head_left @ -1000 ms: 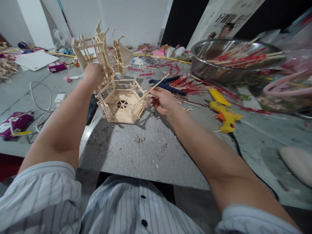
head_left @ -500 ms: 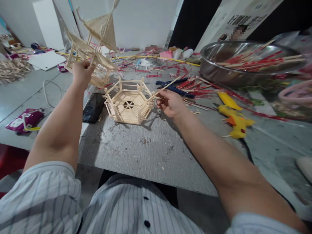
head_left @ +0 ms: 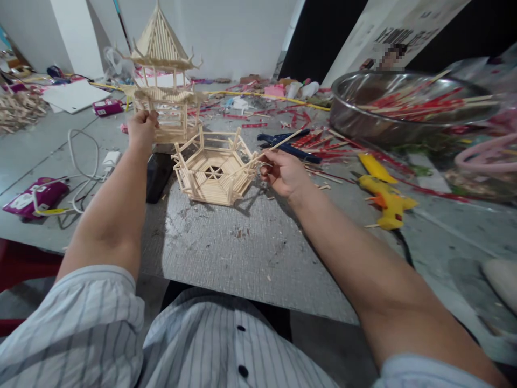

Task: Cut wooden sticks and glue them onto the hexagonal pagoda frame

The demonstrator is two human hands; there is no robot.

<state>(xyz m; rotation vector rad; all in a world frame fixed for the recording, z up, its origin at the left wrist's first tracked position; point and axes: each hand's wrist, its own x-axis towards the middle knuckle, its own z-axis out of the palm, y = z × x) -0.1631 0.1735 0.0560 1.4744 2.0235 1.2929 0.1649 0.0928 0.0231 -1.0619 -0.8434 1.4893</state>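
A two-tiered model pagoda (head_left: 160, 46) made of thin wooden sticks stands upright behind the phone, its roof pointed. My left hand (head_left: 141, 128) is closed on a post at its lower left side. In front and to the right lies a hexagonal stick frame (head_left: 216, 193) with a railing and a slatted floor, a small opening at its middle. At its right edge my right hand (head_left: 286, 173) pinches a thin wooden stick (head_left: 287, 139) between thumb and fingers. The stick slants up to the right; its lower end overlaps the frame, and whether they touch I cannot tell.
A black phone (head_left: 158, 180) lies under my left wrist. Blue-handled pliers (head_left: 293, 148) and red-wrapped sticks lie beyond my right hand. A yellow glue gun (head_left: 385, 202) and a steel basin (head_left: 412, 121) are at right, purple packets (head_left: 37, 196) and a white cable (head_left: 91, 156) at left.
The pagoda has gone from tilted to upright, its roof swinging left, with my left hand still on it. My right hand and the stick have barely moved.
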